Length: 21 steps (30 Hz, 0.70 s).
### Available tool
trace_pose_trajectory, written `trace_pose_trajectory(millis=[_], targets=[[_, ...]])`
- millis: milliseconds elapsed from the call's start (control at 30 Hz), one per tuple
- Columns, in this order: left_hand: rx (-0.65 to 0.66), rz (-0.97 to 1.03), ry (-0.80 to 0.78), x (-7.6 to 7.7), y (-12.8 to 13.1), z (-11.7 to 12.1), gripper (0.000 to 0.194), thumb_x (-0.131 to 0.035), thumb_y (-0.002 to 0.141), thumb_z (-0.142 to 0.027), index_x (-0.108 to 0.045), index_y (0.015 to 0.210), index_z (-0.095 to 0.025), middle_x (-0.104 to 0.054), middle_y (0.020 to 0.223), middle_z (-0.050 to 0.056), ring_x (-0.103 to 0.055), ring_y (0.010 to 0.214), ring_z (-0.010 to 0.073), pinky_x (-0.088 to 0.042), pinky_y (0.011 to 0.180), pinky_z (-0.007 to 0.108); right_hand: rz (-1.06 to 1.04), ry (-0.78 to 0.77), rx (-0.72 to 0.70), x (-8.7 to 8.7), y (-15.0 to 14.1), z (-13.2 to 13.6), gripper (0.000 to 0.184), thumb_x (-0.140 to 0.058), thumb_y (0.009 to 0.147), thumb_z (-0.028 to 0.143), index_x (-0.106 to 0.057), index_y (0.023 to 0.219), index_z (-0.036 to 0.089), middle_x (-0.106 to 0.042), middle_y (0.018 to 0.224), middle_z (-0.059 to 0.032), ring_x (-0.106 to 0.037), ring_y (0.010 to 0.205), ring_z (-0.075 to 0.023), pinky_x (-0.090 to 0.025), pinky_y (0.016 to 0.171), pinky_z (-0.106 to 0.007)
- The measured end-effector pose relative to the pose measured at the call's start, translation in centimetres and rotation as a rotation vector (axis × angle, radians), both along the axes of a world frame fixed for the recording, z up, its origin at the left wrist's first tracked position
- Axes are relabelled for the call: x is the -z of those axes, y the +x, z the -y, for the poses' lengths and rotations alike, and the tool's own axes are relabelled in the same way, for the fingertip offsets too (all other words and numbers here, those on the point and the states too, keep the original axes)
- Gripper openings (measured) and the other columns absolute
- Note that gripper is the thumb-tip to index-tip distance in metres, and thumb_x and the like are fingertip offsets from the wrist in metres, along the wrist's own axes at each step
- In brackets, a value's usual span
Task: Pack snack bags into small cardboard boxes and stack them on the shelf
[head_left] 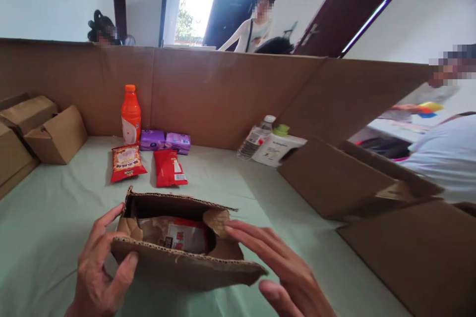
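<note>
A small cardboard box stands on the cloth in front of me with its top flaps up. Inside it lies a clear and red food packet, partly hidden by the box walls. My left hand grips the box's left end, thumb on the front flap and fingers around the corner. On the other side, my right hand has its fingers stretched out, with the fingertips touching the short right flap. Its thumb is apart from the box, and nothing is held in it.
Behind the box lie two red snack packets, purple tissue packs and an orange bottle. A clear water bottle leans beside a white pouch. Cardboard boxes flank both sides; a cardboard wall stands behind.
</note>
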<state>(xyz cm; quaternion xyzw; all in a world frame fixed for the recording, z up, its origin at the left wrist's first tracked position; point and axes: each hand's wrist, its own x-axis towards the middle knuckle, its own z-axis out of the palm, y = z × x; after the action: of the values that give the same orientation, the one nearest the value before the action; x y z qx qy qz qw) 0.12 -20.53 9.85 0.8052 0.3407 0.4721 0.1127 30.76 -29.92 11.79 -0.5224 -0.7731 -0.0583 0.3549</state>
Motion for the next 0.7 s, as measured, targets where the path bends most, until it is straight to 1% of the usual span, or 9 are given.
trace_pose_trajectory(millis=[100,167,233,300,400,500,600,667,700], targets=[[0.004,0.004,0.030,0.1,0.0,-0.1,0.010,-0.052,0.094,-0.019,-0.060,0.100,-0.019,-0.053,0.142,0.012,-0.053,0.131,0.0239,-0.047,0.102,0.034,0.047,-0.094,-0.015,-1.6,0.1,-1.8,0.056,-0.029,0.105,0.057,-0.042,0.152,0.031,-0.057,0.147,-0.0077,-0.058,0.130,-0.0286,-0.055,0.099,-0.043],[0.008,0.005,0.057,0.1,0.1,-0.2,0.011,-0.052,0.094,-0.017,-0.060,0.102,-0.019,-0.055,0.139,0.012,-0.055,0.128,0.0227,-0.047,0.103,0.033,0.020,-0.134,-0.007,-1.9,-0.1,-2.8,0.057,-0.033,0.104,0.057,-0.038,0.154,0.031,-0.049,0.154,-0.0088,-0.053,0.136,-0.0300,-0.055,0.100,-0.044],[0.020,0.002,0.060,-0.2,0.1,-0.4,0.009,-0.052,0.094,-0.016,-0.058,0.100,-0.019,-0.058,0.135,0.010,-0.056,0.125,0.0198,-0.047,0.103,0.030,-0.025,-0.138,-0.006,-1.6,-0.3,-3.5,0.055,-0.038,0.103,0.056,-0.041,0.153,0.032,-0.046,0.156,-0.0078,-0.050,0.138,-0.0299,-0.054,0.101,-0.045],[0.025,-0.005,0.037,-0.7,0.2,-0.8,0.006,-0.053,0.095,-0.015,-0.055,0.096,-0.020,-0.062,0.130,0.008,-0.059,0.120,0.0164,-0.047,0.102,0.026,-0.075,-0.087,0.046,-0.9,-0.4,-3.8,0.054,-0.044,0.101,0.054,-0.042,0.151,0.033,-0.041,0.159,-0.0077,-0.047,0.141,-0.0310,-0.050,0.105,-0.048],[0.009,-0.011,0.028,-1.3,0.2,-1.5,0.007,-0.056,0.094,-0.016,-0.052,0.094,-0.021,-0.066,0.120,0.006,-0.062,0.112,0.0139,-0.048,0.099,0.024,-0.121,-0.009,0.149,0.0,-0.4,-3.9,0.066,-0.053,0.098,0.050,-0.030,0.157,0.031,-0.037,0.161,-0.0111,-0.041,0.143,-0.0342,-0.045,0.109,-0.055],[0.019,-0.010,0.067,-1.3,0.1,-1.9,0.013,-0.058,0.092,-0.014,-0.053,0.103,-0.020,-0.066,0.116,0.007,-0.062,0.111,0.0153,-0.049,0.098,0.027,-0.132,0.000,0.155,0.2,-0.3,-4.0,0.073,-0.055,0.098,0.046,-0.022,0.160,0.029,-0.042,0.156,-0.0129,-0.045,0.140,-0.0338,-0.046,0.107,-0.055],[0.061,-0.015,0.067,-1.1,0.0,-2.2,0.016,-0.058,0.090,-0.012,-0.054,0.103,-0.020,-0.062,0.127,0.010,-0.058,0.120,0.0202,-0.050,0.101,0.035,-0.118,0.036,0.182,-0.2,-0.2,-4.2,0.073,-0.057,0.097,0.047,-0.024,0.160,0.029,-0.036,0.159,-0.0131,-0.040,0.143,-0.0349,-0.042,0.109,-0.056],[0.104,-0.018,0.049,-1.0,-0.1,-2.3,0.015,-0.057,0.089,-0.010,-0.055,0.100,-0.021,-0.062,0.131,0.011,-0.057,0.123,0.0224,-0.051,0.101,0.038,-0.083,0.012,0.162,-0.4,-0.1,-4.4,0.068,-0.053,0.098,0.049,-0.028,0.158,0.030,-0.034,0.161,-0.0128,-0.037,0.144,-0.0353,-0.041,0.109,-0.056],[0.125,-0.021,0.041,-1.0,-0.1,-2.3,0.016,-0.057,0.088,-0.010,-0.056,0.099,-0.021,-0.064,0.129,0.010,-0.058,0.122,0.0226,-0.052,0.100,0.039,-0.063,-0.013,0.135,-0.5,-0.1,-4.5,0.064,-0.051,0.099,0.050,-0.031,0.157,0.030,-0.036,0.160,-0.0125,-0.039,0.143,-0.0349,-0.042,0.109,-0.056]])
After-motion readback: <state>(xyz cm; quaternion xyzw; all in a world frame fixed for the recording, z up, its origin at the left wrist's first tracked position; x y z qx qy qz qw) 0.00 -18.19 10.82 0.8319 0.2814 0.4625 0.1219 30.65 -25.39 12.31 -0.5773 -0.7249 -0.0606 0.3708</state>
